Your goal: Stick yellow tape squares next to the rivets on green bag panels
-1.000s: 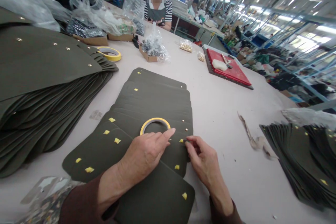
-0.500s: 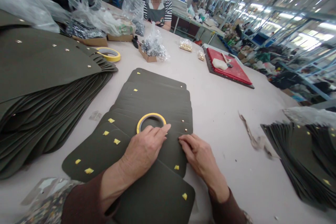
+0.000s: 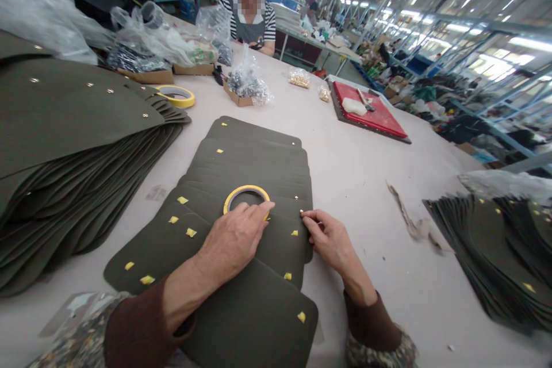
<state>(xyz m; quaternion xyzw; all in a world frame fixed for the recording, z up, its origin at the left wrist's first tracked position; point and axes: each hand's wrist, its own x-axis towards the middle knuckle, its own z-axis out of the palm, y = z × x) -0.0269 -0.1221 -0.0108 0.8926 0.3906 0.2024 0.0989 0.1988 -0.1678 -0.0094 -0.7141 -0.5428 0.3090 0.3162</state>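
Observation:
Dark olive flat panels (image 3: 241,167) lie overlapped in a fanned row, with small yellow tape squares and a few metal studs near their edges. My left hand (image 3: 235,236) is closed over the near side of a roll of yellow tape (image 3: 246,188), which rests on the panels. At the panels' right edge, my right hand (image 3: 330,238) has thumb and forefinger pinched together, right beside a small metal stud (image 3: 301,212). Whatever is between those fingertips is too small to tell. A yellow tape square (image 3: 295,233) sits just left of this hand.
Stacks of olive panels stand at left (image 3: 86,144) and right (image 3: 487,253). Behind are another tape roll (image 3: 176,96), a carton of bagged hardware (image 3: 239,96), a red pad (image 3: 368,109) with a hammer, and a seated person (image 3: 254,23). A fabric strip (image 3: 405,213) lies at right.
My right hand has shifted slightly up and right along the panel edge, uncovering a yellow tape square. My left hand stays on the tape roll. The whole view has shifted slightly.

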